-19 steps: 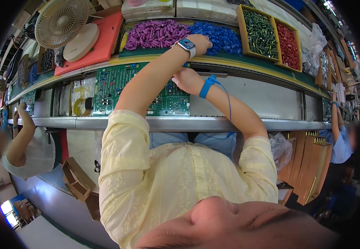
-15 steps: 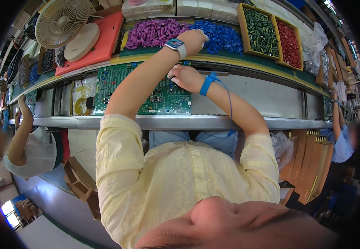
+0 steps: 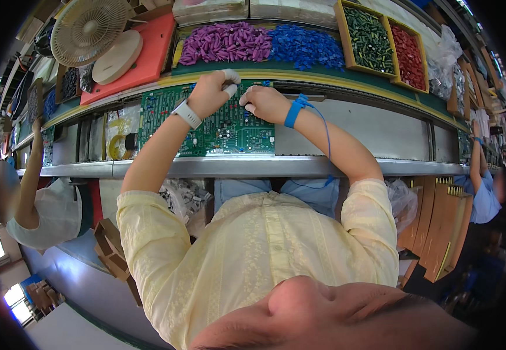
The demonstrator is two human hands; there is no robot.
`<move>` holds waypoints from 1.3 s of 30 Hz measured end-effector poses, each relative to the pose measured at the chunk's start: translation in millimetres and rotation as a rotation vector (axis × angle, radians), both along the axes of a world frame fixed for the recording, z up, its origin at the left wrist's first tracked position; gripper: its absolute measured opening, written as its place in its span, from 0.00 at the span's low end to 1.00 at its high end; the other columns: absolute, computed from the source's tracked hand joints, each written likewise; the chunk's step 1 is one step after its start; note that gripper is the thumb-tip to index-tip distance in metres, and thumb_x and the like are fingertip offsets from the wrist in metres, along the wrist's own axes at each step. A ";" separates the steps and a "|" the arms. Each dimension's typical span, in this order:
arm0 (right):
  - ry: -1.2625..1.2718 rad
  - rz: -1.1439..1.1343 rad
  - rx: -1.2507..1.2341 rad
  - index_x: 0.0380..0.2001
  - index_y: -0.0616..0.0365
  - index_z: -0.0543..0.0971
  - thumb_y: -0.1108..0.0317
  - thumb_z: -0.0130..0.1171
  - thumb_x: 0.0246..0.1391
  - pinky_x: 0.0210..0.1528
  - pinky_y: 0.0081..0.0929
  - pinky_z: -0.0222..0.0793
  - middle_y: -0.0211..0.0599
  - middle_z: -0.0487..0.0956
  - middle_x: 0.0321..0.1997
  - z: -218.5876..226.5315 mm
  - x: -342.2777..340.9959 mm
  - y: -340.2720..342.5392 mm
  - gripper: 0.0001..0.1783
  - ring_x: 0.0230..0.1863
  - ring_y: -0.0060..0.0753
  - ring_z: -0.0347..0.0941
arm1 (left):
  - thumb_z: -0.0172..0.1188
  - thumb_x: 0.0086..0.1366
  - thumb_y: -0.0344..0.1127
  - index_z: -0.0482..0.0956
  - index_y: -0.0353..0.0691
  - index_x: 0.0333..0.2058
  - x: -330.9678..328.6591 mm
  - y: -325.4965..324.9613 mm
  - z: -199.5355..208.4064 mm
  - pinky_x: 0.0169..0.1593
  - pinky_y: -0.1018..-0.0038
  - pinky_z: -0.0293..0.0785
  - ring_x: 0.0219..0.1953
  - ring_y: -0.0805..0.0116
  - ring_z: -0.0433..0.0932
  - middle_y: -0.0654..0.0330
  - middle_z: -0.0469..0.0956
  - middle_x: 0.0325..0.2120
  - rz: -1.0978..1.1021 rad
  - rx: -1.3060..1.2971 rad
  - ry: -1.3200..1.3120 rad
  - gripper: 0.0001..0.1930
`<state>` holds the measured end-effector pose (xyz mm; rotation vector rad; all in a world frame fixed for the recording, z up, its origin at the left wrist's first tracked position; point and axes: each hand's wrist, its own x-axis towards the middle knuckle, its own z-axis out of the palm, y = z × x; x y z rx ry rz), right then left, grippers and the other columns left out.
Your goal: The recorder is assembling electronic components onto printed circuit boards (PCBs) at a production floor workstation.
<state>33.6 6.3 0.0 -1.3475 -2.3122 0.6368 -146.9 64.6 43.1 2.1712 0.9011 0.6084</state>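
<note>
A green circuit board (image 3: 229, 137), crowded with small components, lies on the metal work track in front of me. My left hand (image 3: 211, 93), with a watch on its wrist, is over the board's far part. White covers sit on its thumb and forefinger, which curl toward each other; whatever is between them is too small to make out. Close to its right, my right hand (image 3: 267, 104) is at the board's far right corner, wearing a blue wrist strap (image 3: 295, 111) with a cord. Its white-covered fingertips are pinched together, and anything they hold is hidden.
Beyond the track lie piles of purple components (image 3: 226, 44) and blue components (image 3: 305, 46). Boxes of green components (image 3: 366, 41) and red components (image 3: 409, 58) stand at the right. A fan (image 3: 89, 29) rests at far left. Co-workers sit on both sides.
My left hand has come back from the blue pile, moving left and nearer, to above the board. My right hand stays at almost the same spot by the board's far right corner.
</note>
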 end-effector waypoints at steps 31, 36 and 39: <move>-0.180 -0.489 0.302 0.29 0.55 0.75 0.68 0.52 0.46 0.35 0.41 0.69 0.42 0.75 0.31 32.5 65.9 8.1 0.07 0.34 0.46 0.72 | 0.59 0.50 0.33 0.80 0.40 0.27 7.5 -12.0 -32.0 0.40 0.65 0.71 0.34 0.55 0.75 0.53 0.77 0.28 -0.129 0.151 0.306 0.06; -0.147 -0.350 0.253 0.30 0.56 0.76 0.68 0.53 0.45 0.37 0.40 0.68 0.40 0.74 0.31 31.3 43.0 5.4 0.08 0.36 0.43 0.72 | 0.60 0.49 0.33 0.80 0.40 0.26 9.7 -15.4 -27.9 0.40 0.68 0.71 0.32 0.58 0.75 0.55 0.78 0.26 -0.090 0.136 0.349 0.06; -0.147 -0.325 0.236 0.29 0.57 0.76 0.69 0.53 0.44 0.37 0.40 0.69 0.40 0.74 0.31 32.4 30.9 3.8 0.07 0.36 0.43 0.72 | 0.60 0.49 0.33 0.80 0.40 0.26 10.0 -15.5 -29.0 0.40 0.68 0.71 0.32 0.58 0.75 0.55 0.78 0.26 -0.089 0.119 0.355 0.06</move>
